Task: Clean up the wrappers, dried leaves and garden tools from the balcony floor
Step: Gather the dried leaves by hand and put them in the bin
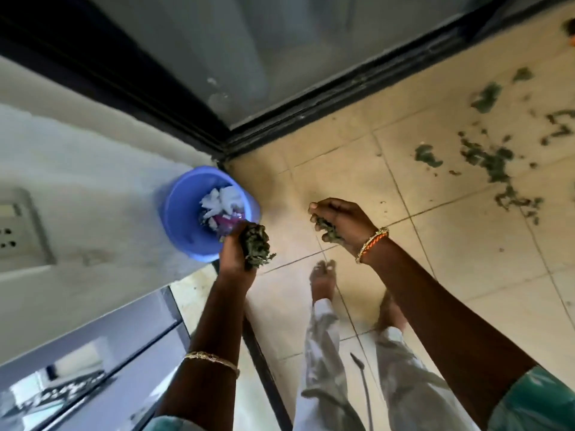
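A blue bucket stands in the corner where the wall meets the glass door, holding white and purple wrappers. My left hand grips a thick bunch of dried leaves at the bucket's near rim. My right hand, further right over the tiles, holds a smaller clump of dried leaves in curled fingers. More dried leaves lie scattered across the beige floor tiles at the right.
A dark-framed glass door runs along the back. A white wall with a socket plate is at the left. My bare feet stand on the tiles below my hands. A second door frame is near my left leg.
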A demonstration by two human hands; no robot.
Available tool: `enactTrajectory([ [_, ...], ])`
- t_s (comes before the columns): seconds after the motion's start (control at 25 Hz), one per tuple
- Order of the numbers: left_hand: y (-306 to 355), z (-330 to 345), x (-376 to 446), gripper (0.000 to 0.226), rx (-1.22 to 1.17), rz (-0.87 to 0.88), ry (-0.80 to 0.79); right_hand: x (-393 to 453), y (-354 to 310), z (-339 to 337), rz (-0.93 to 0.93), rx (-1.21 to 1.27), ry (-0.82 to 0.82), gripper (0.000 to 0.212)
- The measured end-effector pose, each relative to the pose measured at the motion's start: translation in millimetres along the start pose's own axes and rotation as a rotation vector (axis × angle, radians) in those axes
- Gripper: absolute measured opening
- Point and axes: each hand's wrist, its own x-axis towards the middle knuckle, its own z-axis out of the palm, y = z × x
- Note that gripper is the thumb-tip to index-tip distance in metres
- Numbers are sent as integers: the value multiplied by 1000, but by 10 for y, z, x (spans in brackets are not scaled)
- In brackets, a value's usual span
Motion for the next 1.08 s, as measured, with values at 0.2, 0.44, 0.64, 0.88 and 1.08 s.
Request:
enactTrajectory([
  [0.2, 368, -851, 402, 27, -375, 30, 106, 681, 201, 1131, 200, -48, -121, 16],
  [0.44, 502, -1433, 796, 26, -423, 94, 294, 1488, 522, 1971, 288, -32, 4, 19],
  [0.64, 648, -1594, 854, 45, -392, -13, 484, 1668, 608, 2210, 320, 96, 32, 17],
  [0.88, 691, -1502, 927, 50, 173, 155, 799, 1482, 455, 2011, 275, -122, 70, 30],
  [1.08, 500, -658, 778, 28, 315, 381, 624, 1166, 111, 1270, -54, -272, 301, 33],
])
